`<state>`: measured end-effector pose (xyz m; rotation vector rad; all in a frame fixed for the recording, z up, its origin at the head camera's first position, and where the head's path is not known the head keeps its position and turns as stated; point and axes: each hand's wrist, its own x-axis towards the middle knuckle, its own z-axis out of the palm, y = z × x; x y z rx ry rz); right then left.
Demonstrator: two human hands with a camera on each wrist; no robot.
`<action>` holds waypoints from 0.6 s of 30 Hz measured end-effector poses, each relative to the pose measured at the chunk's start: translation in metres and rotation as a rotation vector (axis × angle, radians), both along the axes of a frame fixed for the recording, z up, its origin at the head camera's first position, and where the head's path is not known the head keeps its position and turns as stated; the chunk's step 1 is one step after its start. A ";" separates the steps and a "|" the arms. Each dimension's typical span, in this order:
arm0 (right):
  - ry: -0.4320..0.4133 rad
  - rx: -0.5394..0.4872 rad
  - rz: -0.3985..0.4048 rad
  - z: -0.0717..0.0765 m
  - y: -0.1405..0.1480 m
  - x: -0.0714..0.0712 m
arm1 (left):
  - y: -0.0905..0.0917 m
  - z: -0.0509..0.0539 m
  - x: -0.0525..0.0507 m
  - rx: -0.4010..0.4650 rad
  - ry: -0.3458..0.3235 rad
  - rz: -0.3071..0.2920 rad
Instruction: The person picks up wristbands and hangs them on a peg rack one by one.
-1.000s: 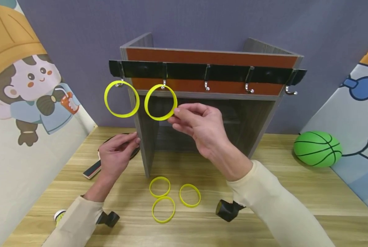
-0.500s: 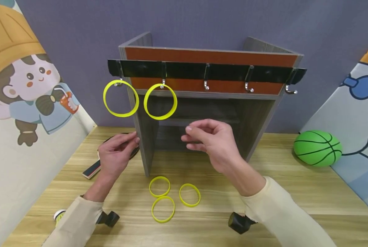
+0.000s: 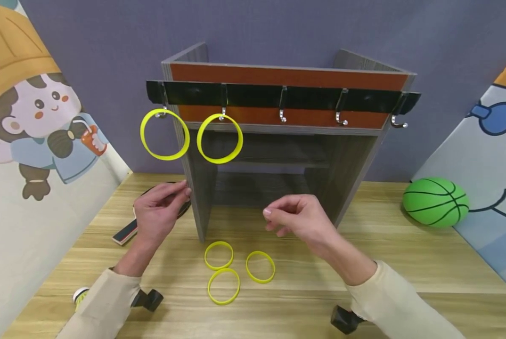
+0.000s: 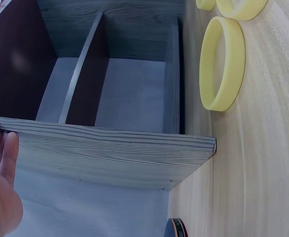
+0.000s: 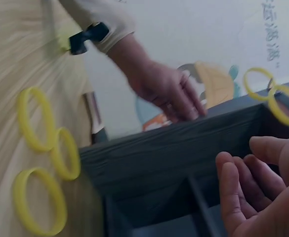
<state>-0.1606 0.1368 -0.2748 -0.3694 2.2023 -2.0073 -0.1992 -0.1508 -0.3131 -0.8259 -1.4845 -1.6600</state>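
A grey wooden cabinet [image 3: 195, 188] bears a black hook rail [image 3: 253, 96] with several metal hooks. One yellow wristband [image 3: 144, 141] hangs from the leftmost hook, and a second wristband [image 3: 199, 141] from the hook beside it. Three more yellow wristbands [image 3: 260, 282] lie on the table in front. At the cabinet's left side panel [image 4: 109, 138], my left hand [image 3: 157, 214] grips the front edge with its fingertips. My right hand [image 3: 306, 219] hovers before the cabinet's opening, holding nothing. In the right wrist view its fingers [image 5: 229, 190] are loosely curled, with a gap to the thumb.
A table tennis paddle [image 3: 126, 232] lies left of the cabinet, partly behind my left hand. The green ball [image 3: 436, 202] sits at the right wall. A shuttlecock [image 3: 80, 297] shows beside my left sleeve.
My right hand has let go of the second wristband, leaving it on its hook, and has moved down and right. The left hand stays at the panel.
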 end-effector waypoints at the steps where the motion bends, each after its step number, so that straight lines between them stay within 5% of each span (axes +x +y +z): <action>1: -0.006 0.008 0.009 -0.004 0.002 -0.001 | 0.000 0.000 0.000 -0.002 -0.001 0.002; 18: -0.097 0.161 0.073 -0.059 0.015 -0.001 | -0.006 -0.014 -0.012 0.017 -0.006 -0.008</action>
